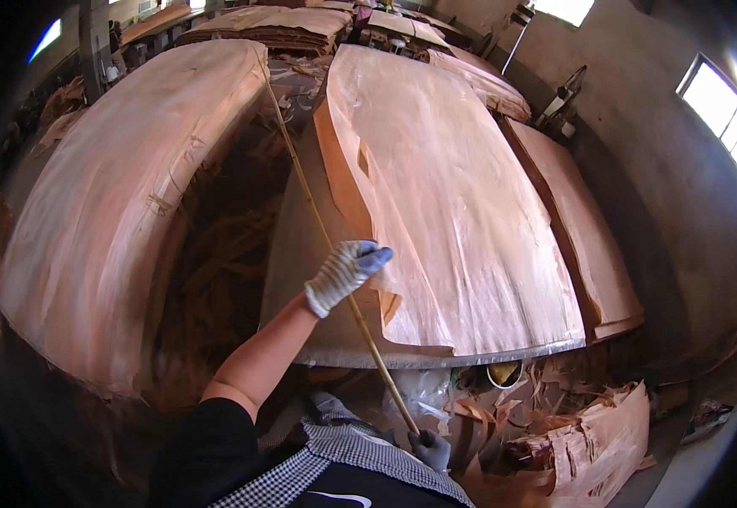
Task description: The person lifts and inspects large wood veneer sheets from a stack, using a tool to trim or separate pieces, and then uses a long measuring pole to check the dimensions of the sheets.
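Observation:
My left hand (347, 275), in a striped knit glove with bluish fingertips, is closed at the raised left edge of a thin wood veneer sheet (462, 203). Its fingers look pinched on that edge, though the exact contact is partly hidden. The sheet lies on a long, flat stack, with its left side curled up and folded. Low in the picture, my right hand (430, 449), in a dark grey glove, is wrapped round the lower end of a long, thin bamboo stick (304, 182). Slanting up to the far left, the stick passes behind my left hand.
Another tall veneer stack (123, 203) stands to the left, across a gap littered with scraps. A narrower stack (576, 229) leans along the right side by the wall. Near right, broken veneer pieces (588, 444) pile up beside a small bucket (504, 373) under the table edge.

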Demonstrator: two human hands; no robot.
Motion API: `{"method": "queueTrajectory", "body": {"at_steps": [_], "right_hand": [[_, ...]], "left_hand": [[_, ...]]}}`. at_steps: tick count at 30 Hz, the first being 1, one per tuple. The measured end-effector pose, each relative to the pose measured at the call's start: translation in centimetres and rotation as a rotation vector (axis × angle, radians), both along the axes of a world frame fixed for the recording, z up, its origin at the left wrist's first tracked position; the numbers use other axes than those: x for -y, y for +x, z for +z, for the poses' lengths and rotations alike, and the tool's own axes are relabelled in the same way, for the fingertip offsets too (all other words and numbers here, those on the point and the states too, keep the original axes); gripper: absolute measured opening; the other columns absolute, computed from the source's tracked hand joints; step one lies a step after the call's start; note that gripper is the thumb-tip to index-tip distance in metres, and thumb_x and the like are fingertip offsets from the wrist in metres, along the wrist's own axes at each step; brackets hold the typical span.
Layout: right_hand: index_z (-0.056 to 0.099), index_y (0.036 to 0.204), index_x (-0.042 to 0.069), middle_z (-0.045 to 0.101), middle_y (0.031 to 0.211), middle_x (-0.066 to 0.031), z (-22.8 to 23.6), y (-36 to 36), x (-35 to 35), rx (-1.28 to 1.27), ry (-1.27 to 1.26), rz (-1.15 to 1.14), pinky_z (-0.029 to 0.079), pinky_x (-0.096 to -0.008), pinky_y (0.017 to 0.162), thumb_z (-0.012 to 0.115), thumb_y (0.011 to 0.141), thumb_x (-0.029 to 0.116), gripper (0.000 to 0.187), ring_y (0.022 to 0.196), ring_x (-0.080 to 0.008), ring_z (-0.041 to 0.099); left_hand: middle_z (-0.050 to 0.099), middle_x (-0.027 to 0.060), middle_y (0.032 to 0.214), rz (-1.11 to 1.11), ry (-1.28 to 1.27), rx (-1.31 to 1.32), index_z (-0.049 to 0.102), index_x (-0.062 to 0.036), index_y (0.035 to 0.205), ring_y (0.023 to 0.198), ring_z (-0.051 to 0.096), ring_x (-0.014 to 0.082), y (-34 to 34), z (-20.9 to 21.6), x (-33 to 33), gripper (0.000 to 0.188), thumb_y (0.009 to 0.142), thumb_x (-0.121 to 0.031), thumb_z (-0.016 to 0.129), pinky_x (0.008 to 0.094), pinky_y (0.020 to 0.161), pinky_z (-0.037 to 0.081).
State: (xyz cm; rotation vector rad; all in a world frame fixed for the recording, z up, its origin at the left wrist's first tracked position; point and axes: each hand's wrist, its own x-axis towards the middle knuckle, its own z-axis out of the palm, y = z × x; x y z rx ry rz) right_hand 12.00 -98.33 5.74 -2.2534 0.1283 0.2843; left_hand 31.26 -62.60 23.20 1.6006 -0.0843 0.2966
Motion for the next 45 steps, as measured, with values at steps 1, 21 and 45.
{"method": "queueTrajectory", "body": {"at_steps": [1, 21, 45], "right_hand": [[0.060, 0.070, 0.002, 0.051, 0.053, -0.0106, 0.4, 0.5, 0.0, -0.044, -0.007, -0.032, 0.040, -0.0311, 0.047, 0.068, 0.077, 0.030, 0.030, 0.046, -0.0119, 0.045], [0.062, 0.094, -0.002, 0.057, 0.071, -0.0002, 0.2, -3.7, 11.3, -0.079, -0.030, -0.173, 0.040, -0.0234, 0.061, 0.064, 0.082, 0.010, 0.017, 0.066, -0.0085, 0.046], [0.059, 0.068, 0.004, 0.049, 0.049, -0.0023, 5.6, 19.2, 2.9, -0.054, 0.581, -0.320, 0.031, -0.0264, 0.032, 0.067, 0.076, 0.013, 0.015, 0.034, -0.0134, 0.044]], "left_hand": [[0.040, -0.0053, 0.058, -0.019, 0.010, 0.031, 0.055, -0.0045, 0.063, 0.058, 0.037, 0.0048, 0.9, -0.2, 1.1, 0.035, 0.084, -0.032, 0.062, 0.0255, 0.052, 0.035], [0.049, -0.0057, 0.065, -0.084, -0.375, 0.210, 0.057, -0.0097, 0.068, 0.064, 0.046, 0.0038, 3.7, 0.8, 10.4, 0.026, 0.087, -0.027, 0.060, 0.0213, 0.058, 0.037], [0.068, 0.0068, 0.089, -0.044, 0.185, -0.746, 0.066, 0.0014, 0.095, 0.080, 0.059, 0.0146, -4.2, -26.1, 2.4, 0.039, 0.083, -0.035, 0.061, 0.0310, 0.078, 0.046]]}}
